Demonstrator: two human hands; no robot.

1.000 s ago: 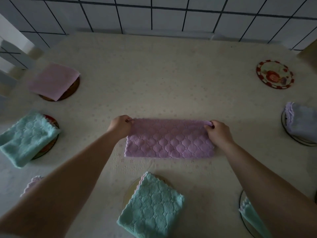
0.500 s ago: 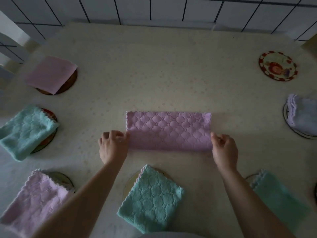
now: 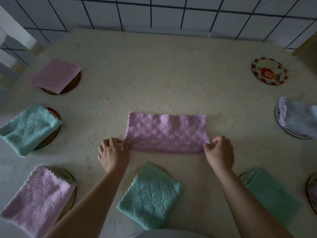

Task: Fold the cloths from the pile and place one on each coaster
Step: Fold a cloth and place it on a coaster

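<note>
In the head view, a lilac cloth (image 3: 166, 133) is seen lying flat at the middle of the table (image 3: 154, 79), folded into a long rectangle. Its near left corner is pinched by the left hand (image 3: 113, 154) and its near right corner by the right hand (image 3: 219, 152), fingers curled over the edge in both cases, so that the cloth stretches away from the grip toward the tiled wall (image 3: 154, 12). The fabric is plush, quilted in a diamond pattern, and finished with a scalloped border.

Round coasters are set about the table's edge. One at the far right, a printed coaster (image 3: 269, 71) with a red-and-white rim, is left uncovered. A smooth pink cloth (image 3: 56, 74) is laid on a dark coaster at the far left; a teal cloth (image 3: 29, 128) of fluffy pile is placed below it, and a lilac square (image 3: 36, 198) nearer still. A second teal cloth (image 3: 149, 194), embossed in the same quilted way, is set on a coaster just before the hands. A blurred teal cloth (image 3: 269, 193) and a pale grey cloth (image 3: 298, 119) are seen on the right. The table is covered in a cream surface sprinkled with faint small flowers
</note>
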